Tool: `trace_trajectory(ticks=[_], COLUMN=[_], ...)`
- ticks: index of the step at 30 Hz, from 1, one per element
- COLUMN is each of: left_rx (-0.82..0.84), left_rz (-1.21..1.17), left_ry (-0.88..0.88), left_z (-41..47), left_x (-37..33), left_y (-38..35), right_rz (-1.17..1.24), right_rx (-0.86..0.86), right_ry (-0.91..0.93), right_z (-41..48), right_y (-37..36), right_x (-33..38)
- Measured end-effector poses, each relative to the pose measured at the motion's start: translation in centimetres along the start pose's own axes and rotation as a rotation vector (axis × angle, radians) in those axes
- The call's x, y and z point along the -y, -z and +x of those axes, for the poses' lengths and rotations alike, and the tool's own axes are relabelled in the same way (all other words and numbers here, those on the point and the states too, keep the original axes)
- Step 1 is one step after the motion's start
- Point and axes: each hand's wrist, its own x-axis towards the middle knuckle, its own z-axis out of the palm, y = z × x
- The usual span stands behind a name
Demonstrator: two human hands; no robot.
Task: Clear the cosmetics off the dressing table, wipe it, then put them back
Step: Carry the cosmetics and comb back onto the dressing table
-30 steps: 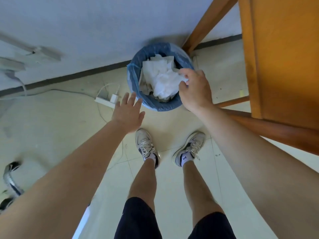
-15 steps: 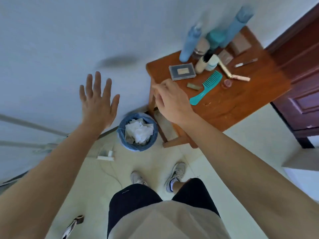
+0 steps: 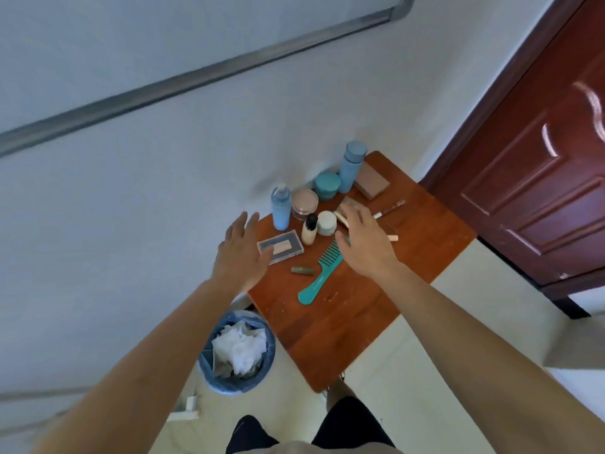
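A: What sits furthest left?

B: A grey metal rail [image 3: 196, 80] slants across the pale wall. Below it, on the floor, stands a round waste bin with a blue liner [image 3: 209, 371], filled with crumpled white tissue [image 3: 240, 348].

A: And the left hand?

B: The left hand [image 3: 240, 253] is spread flat, fingers apart, holding nothing. It hangs over the left edge of the reddish-brown wooden dressing table [image 3: 343, 322], and its thumb crosses the end of a clear flat rectangular palette [image 3: 286, 247]. I cannot tell whether it touches the palette.

A: So the cosmetics are on the table?

B: Those in view are. By the wall stand a pale blue pump bottle [image 3: 281, 208], a clear-lidded pink jar [image 3: 304, 201], a teal round jar [image 3: 327, 185] and a tall pale blue bottle [image 3: 352, 168]. A flat brown box [image 3: 371, 181] lies past them. In front, a small beige bottle with a black cap [image 3: 309, 231] stands just beside a white round jar [image 3: 326, 223]. Nearer the person lie a small olive tube [image 3: 302, 271] and a teal plastic wide-tooth comb [image 3: 319, 278].

A: The right hand?

B: The right hand [image 3: 366, 244] also has its fingers stretched out and grips nothing. It hovers above the table's middle, hiding part of the comb's teeth and most of a cream stick [image 3: 393, 238]. A thin makeup brush [image 3: 389, 209] lies beyond it. Far right is a dark red panelled door [image 3: 540, 158].
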Motion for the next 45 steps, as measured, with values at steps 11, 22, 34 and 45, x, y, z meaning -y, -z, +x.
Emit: trace_trajectory(ticks=[11, 22, 34, 45], left_rx=[-0.126, -0.148, -0.405, -0.488], left_rz=[-0.159, -0.179, -0.196, -0.416], left_ry=[0.392, 0.582, 0.269, -0.314], left_z=[9.2, 11.2, 8.6, 1.7], left_x=[-6.4, -7.1, -9.5, -18.3], left_y=[-3.3, -4.7, 2.6, 11.5], right_rz=[0.405, 0.651, 0.608, 0.472], right_rx=[-0.136, -0.210, -0.453, -0.829], right_ry=[-0.242, -0.181, 0.008, -0.075], right_z=[14.7, 19.5, 13.7, -3.7], right_y=[-2.6, -3.9, 2.4, 15.3], right_x=[-5.9, -8.4, -6.2, -3.2])
